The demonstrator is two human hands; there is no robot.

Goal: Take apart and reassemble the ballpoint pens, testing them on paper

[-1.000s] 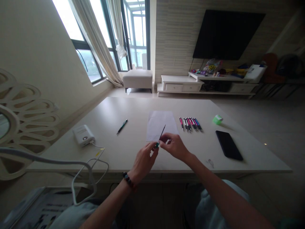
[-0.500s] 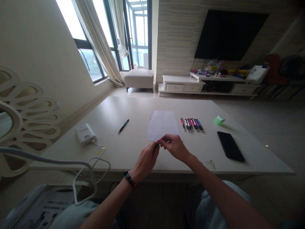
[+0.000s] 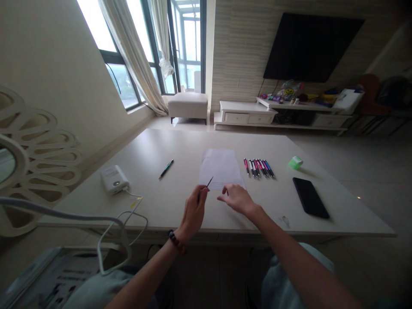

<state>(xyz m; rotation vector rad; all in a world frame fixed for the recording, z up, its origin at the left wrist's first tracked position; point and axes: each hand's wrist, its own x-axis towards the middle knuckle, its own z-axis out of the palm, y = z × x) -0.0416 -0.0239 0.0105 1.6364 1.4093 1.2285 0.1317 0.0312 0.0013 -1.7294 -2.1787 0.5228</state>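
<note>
My left hand is closed round a dark pen, mostly hidden by the fingers. From its upper end a thin dark refill points up and right over the near edge of a white sheet of paper. A short gap to the right, my right hand hovers over the table by the paper's near right corner. Its fingers are curled, thumb and forefinger close together; whatever they may hold is too small or hidden to make out.
A green pen lies left of the paper, and a row of several coloured pens lies right of it. Further right are a small green container and a black phone. A white power bank with a cable sits at left.
My hands have come apart from where they met at the paper's near edge. The left hand moved slightly left and turned upward, and the thin refill now shows clearly.
</note>
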